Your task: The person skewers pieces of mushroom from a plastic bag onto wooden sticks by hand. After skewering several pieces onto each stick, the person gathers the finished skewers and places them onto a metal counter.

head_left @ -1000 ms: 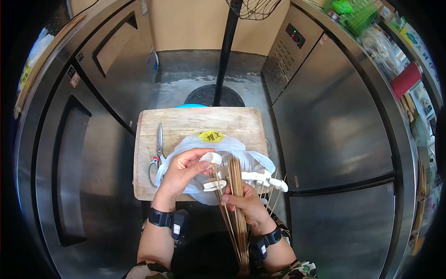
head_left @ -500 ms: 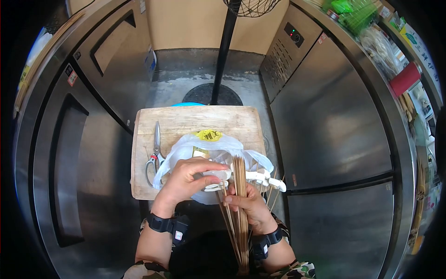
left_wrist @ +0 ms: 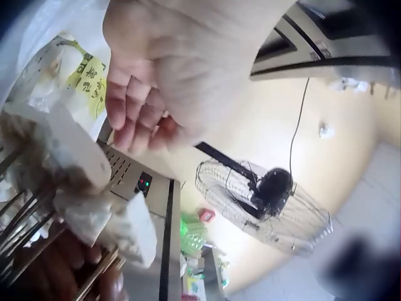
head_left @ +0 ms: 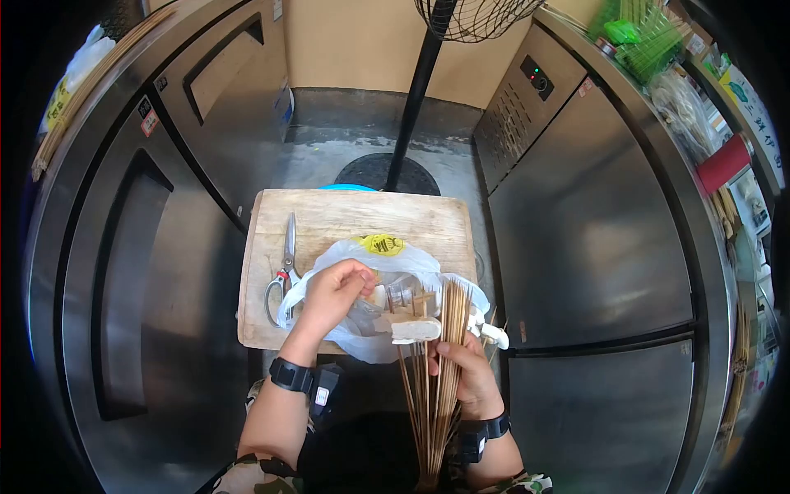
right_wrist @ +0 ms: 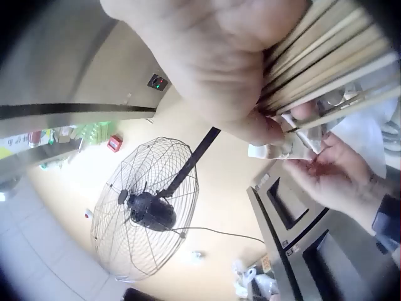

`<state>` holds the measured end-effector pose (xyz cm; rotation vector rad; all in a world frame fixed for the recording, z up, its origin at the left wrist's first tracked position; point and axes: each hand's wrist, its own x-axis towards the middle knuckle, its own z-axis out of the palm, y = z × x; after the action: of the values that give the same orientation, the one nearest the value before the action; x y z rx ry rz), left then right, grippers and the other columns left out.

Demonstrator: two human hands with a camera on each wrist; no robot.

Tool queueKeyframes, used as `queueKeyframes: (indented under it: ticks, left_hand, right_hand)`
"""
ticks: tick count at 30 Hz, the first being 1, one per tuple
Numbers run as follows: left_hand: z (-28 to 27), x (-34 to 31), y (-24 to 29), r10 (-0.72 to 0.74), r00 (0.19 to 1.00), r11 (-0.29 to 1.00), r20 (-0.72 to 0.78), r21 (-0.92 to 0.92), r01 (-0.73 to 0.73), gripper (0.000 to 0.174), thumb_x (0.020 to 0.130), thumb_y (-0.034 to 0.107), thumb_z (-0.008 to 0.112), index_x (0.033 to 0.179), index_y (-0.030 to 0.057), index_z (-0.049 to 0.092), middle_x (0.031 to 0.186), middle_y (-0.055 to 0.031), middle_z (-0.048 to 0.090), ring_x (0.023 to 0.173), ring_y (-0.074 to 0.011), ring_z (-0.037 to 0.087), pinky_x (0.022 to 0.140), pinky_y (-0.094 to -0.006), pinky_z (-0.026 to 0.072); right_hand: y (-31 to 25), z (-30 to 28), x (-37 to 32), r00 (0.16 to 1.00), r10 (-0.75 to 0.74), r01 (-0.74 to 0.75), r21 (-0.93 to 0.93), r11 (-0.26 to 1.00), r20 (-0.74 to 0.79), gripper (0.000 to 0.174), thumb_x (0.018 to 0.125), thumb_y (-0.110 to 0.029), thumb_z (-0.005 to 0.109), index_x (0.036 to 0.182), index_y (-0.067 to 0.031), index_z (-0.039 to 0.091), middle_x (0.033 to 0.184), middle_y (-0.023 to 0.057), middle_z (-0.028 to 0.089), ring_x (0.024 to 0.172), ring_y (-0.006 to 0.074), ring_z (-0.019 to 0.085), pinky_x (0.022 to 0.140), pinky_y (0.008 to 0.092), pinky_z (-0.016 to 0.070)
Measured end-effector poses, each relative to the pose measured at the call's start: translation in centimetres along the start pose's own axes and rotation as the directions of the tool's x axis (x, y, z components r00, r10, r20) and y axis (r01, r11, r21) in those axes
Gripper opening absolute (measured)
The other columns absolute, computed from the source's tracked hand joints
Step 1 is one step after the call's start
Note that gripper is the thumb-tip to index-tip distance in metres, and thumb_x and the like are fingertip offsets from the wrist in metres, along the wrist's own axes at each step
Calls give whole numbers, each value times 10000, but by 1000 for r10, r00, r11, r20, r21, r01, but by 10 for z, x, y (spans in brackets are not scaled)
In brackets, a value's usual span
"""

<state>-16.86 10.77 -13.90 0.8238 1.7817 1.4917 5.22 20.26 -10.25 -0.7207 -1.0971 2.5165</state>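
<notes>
My right hand [head_left: 473, 370] grips a thick bundle of bamboo skewers [head_left: 451, 329], points upward. A white, thick food slice [head_left: 415, 331] sits threaded near the tips of a few skewers left of the bundle. More white pieces [head_left: 494, 335] show beyond the right hand. In the left wrist view, pale slices [left_wrist: 78, 147] stand close below the left hand. My left hand [head_left: 333, 288] hovers over the plastic bag [head_left: 325, 328], its fingers loosely curled with nothing seen between them. The bag lies crumpled and holds a yellow-labelled pack [left_wrist: 93, 81].
Scissors [head_left: 288, 263] lie on the left of the wooden board [head_left: 346, 210] under the bag. Steel cabinets [head_left: 592, 222] enclose both sides. A fan on a black pole [head_left: 415, 107] stands behind the board.
The white slice that my left hand pinched is now on the skewers by the bundle. My left hand has let go and drawn back up and left over the bag.
</notes>
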Motion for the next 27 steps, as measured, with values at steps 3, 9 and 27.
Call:
queueKeyframes:
  ticks: [3, 9, 27]
  left_hand:
    - [4, 2, -5, 172, 985, 813, -19, 568, -131, 221, 794, 119, 643, 983, 12, 606, 900, -145, 639, 849, -266, 615, 755, -327, 483]
    - [20, 8, -24, 218, 976, 569, -23, 815, -108, 310, 758, 123, 655, 1042, 15, 595, 1051, -153, 590, 1009, -324, 539, 845, -412, 466]
    - [4, 4, 1, -52, 999, 971, -10, 233, 53, 270, 742, 83, 696, 961, 35, 545, 918, -69, 597, 737, -155, 594, 659, -265, 458]
  right_hand:
    - [-5, 4, -3, 1000, 0, -2, 87, 996, 21, 150, 779, -76, 575, 909, -3, 576, 767, 77, 571, 634, 153, 546, 590, 254, 442]
    - [3, -6, 0, 998, 36, -39, 68, 997, 46, 141, 776, -64, 575, 903, -3, 582, 758, 54, 575, 653, 133, 538, 593, 244, 438]
    - [12, 2, 14, 994, 107, -104, -84, 991, 28, 121, 801, -36, 657, 909, -37, 601, 764, -4, 592, 637, 73, 544, 579, 199, 437]
